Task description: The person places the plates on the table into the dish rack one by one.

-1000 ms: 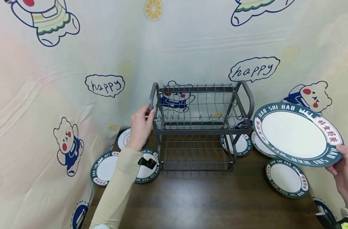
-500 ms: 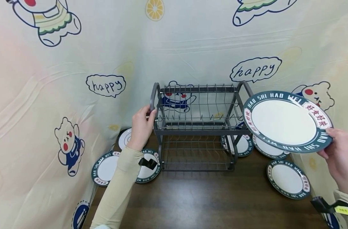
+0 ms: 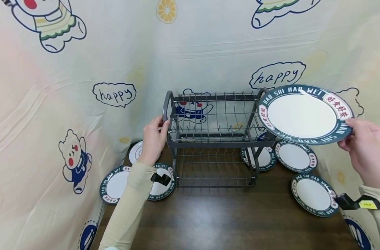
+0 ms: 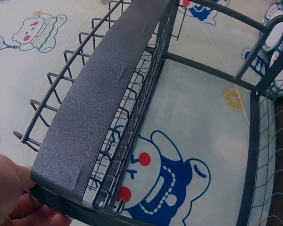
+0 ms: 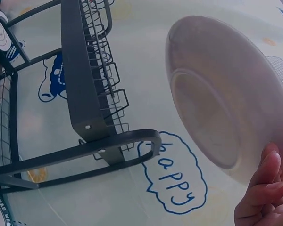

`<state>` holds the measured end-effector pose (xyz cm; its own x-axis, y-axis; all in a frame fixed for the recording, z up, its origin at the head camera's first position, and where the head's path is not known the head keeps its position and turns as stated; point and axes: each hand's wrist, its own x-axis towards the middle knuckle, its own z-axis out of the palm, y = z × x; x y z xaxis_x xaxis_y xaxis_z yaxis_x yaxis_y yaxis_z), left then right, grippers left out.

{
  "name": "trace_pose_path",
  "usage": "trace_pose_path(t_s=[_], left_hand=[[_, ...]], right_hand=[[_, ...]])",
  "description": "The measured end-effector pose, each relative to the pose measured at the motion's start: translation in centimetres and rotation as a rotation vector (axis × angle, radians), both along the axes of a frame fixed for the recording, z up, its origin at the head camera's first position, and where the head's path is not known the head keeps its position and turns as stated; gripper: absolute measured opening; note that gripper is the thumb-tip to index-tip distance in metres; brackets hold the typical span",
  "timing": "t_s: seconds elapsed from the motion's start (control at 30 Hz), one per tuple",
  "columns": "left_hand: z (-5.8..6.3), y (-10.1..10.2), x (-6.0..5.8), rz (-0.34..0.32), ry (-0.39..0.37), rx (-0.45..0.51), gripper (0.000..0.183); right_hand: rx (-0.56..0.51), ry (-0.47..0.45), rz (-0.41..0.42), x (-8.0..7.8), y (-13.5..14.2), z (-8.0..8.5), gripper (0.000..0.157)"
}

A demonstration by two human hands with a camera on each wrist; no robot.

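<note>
Tilted in mid-air, a green-rimmed plate is hanging by the right end of a dark two-tier wire rack, and from my distant post I am watching the person's right hand pinching its rim, thumb lying on the upper face and fingers supporting from beneath. In the right wrist view I am seeing the plate's pale underside, a gap showing between it and the rack. On the other side, the left hand is gripping the rack's left end by its loop handle.

The rack is standing upright on a brown table. To its right I am counting three more plates: one partly showing behind the rack's leg, a second just beside it, a third lying nearer me. To its left, three others are lying partly hidden by the left arm. Behind everything, a pale cloth is displaying cartoon bears and "happy" bubbles. A yellow label is marking the black fitting at the right wrist.
</note>
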<state>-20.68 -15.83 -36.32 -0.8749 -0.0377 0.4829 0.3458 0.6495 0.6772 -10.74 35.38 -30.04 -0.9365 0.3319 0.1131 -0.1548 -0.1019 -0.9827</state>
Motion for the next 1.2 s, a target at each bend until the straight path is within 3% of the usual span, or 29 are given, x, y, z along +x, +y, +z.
trace_pose_path(t_s=[0.43, 0.63, 0.8, 1.0, 1.2], left_hand=[[-0.1, 0.0, -0.1, -0.002, -0.001, 0.009, 0.021], [-0.1, 0.0, -0.1, -0.001, 0.001, 0.009, 0.021], [-0.2, 0.0, -0.1, 0.003, 0.004, 0.008, 0.022], [-0.2, 0.1, 0.0, 0.002, 0.02, 0.002, 0.02], [-0.2, 0.2, 0.0, 0.008, 0.015, 0.007, 0.02]], right_hand=[[0.14, -0.023, -0.065, -2.4, 0.1, 1.9, 0.033], [0.349, -0.065, -0.112, -3.9, 0.0, 3.2, 0.037], [0.45, -0.108, -0.15, -5.6, -0.2, 4.0, 0.036], [0.502, -0.083, -0.151, -6.9, -0.6, 4.9, 0.04], [0.576, -0.119, -0.115, -8.1, -0.9, 6.2, 0.04]])
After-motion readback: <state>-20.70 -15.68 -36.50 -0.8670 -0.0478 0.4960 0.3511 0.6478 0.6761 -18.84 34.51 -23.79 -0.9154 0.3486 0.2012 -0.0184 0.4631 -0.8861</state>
